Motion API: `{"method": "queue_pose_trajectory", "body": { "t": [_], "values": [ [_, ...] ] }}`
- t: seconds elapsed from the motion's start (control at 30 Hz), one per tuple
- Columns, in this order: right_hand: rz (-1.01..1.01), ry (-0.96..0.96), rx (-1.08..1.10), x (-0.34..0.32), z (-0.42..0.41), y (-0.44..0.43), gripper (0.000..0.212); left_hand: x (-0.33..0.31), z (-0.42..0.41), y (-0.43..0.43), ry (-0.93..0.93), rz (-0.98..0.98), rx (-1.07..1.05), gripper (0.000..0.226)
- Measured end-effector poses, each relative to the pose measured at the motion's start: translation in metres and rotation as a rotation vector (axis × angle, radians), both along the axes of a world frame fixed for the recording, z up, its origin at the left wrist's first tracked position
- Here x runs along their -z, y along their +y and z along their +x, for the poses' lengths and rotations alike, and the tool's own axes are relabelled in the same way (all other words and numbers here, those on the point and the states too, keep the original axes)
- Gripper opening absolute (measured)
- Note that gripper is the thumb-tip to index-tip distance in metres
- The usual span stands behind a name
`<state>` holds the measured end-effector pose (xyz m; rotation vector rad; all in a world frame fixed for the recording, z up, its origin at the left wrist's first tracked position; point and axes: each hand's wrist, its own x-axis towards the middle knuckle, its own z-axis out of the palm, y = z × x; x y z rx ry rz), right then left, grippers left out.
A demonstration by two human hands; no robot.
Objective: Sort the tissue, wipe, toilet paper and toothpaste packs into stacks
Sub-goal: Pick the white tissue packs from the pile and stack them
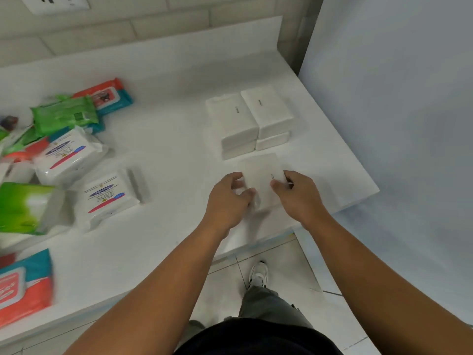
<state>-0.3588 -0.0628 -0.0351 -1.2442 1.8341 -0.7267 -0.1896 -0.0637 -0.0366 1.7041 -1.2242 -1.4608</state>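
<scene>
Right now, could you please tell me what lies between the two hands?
In the head view, one plain white tissue pack lies between the left hand and right hand, both gripping its sides, just in front of the two white stacks.

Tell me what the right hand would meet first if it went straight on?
Probably the white tissue stacks just ahead. The white pack that the right hand holds would touch them first; depth is unclear.

Bright even light, soft blur, wide-angle distortion
</scene>
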Motion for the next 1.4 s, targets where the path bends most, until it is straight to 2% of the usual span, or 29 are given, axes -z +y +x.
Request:
{"method": "queue_pose_trajectory", "body": {
  "t": [0.2, 0.37, 0.53, 0.63, 0.7, 0.77, 0.87, 0.97, 1.17, 1.4],
  "values": [
    [-0.021, 0.094, -0.05, 0.009, -0.051, -0.033, 0.025, -0.001, -0.051, -0.031, -0.044, -0.022, -0.014, 0.056],
    [-0.005, 0.128, -0.132, 0.009, -0.064, -0.057, 0.026, -0.001, -0.067, -0.043, -0.081, -0.023, -0.085, 0.037],
    [0.023, 0.072, -0.133, 0.007, -0.067, -0.068, 0.023, -0.004, -0.073, -0.051, -0.117, -0.006, -0.108, 0.038],
    [0.017, 0.08, -0.114, 0.004, -0.065, -0.073, 0.044, -0.005, -0.072, -0.053, -0.14, 0.006, -0.125, 0.023],
    [-0.05, 0.151, -0.084, 0.0, -0.062, -0.076, 0.058, -0.005, -0.072, -0.053, -0.152, 0.001, -0.123, 0.036],
    [-0.196, 0.218, -0.074, -0.007, -0.056, -0.077, 0.054, -0.007, -0.067, -0.05, -0.175, -0.003, -0.124, 0.051],
    [-0.417, 0.215, -0.109, -0.02, -0.037, -0.077, 0.037, -0.014, -0.052, -0.044, -0.201, -0.044, -0.146, 0.046],
    [-0.527, 0.106, -0.224, -0.031, -0.004, -0.072, 0.025, -0.024, -0.023, -0.035, -0.235, -0.113, -0.209, 0.037],
    [-0.47, -0.059, -0.463, -0.032, 0.075, -0.059, 0.023, -0.038, 0.054, -0.011, -0.369, -0.244, -0.334, 0.027],
    [-0.362, -0.083, -0.641, -0.026, 0.171, -0.034, 0.025, -0.046, 0.157, 0.026, -0.508, -0.286, -0.46, 0.024]
  ]
}}
